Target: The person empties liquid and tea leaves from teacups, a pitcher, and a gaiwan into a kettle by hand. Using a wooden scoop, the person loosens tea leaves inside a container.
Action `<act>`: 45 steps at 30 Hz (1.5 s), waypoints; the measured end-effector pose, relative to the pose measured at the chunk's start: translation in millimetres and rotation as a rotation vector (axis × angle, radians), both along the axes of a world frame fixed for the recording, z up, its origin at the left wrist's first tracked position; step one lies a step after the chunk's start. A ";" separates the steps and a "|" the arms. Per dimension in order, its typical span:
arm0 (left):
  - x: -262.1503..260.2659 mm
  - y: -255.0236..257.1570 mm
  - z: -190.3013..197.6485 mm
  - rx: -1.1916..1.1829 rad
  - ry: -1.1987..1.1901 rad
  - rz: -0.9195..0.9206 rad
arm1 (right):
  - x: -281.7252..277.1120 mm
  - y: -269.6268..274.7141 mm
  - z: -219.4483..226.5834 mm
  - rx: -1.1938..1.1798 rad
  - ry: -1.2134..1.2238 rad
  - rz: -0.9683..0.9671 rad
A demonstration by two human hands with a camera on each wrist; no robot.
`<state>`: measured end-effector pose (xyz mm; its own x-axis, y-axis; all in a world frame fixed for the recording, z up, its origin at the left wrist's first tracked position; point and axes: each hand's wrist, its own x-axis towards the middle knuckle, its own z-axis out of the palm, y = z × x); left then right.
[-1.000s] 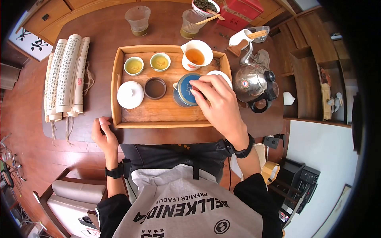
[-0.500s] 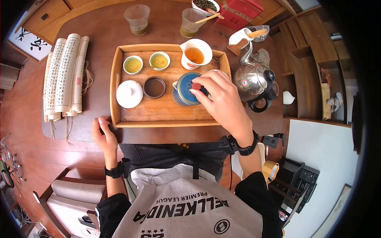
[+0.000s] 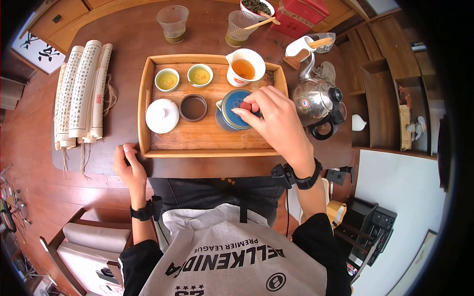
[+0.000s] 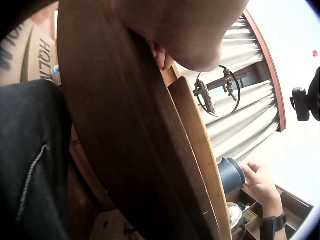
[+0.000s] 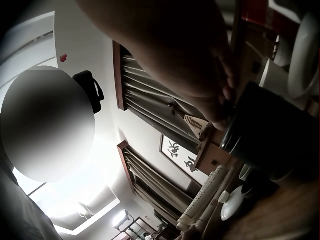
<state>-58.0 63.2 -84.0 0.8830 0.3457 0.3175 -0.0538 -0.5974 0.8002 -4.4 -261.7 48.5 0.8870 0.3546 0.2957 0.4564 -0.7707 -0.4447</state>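
Observation:
In the head view my right hand [image 3: 277, 122] pinches the red knob [image 3: 246, 106] on the blue lid of a blue pot [image 3: 228, 120], at the right part of the wooden tray [image 3: 197, 153]. The right wrist view shows the pot [image 5: 272, 132] dark, with the fingertips at its top. My left hand [image 3: 130, 165] rests at the table edge by the tray's near left corner, thumb up, fingers partly hidden. On the tray are two cups of pale tea [image 3: 167, 80] [image 3: 200, 75], a white pitcher of amber tea [image 3: 244, 67], a white lid [image 3: 162, 116] and a brown cup [image 3: 193, 107].
Paper scrolls [image 3: 85, 93] lie left of the tray. Two clear glasses [image 3: 173, 23] [image 3: 240, 28], a bowl of leaves [image 3: 256, 7] and a red box [image 3: 299, 15] stand behind it. A steel kettle [image 3: 314, 101] stands close to the tray's right side.
The right hand has shifted slightly at the knob and its fingers are more curled in around it. The pot stays in place. The left hand has hardly moved.

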 end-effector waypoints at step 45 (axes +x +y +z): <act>-0.8 0.4 -0.8 0.007 0.013 -0.004 | -0.9 19.8 -14.2 -0.039 -0.179 -0.208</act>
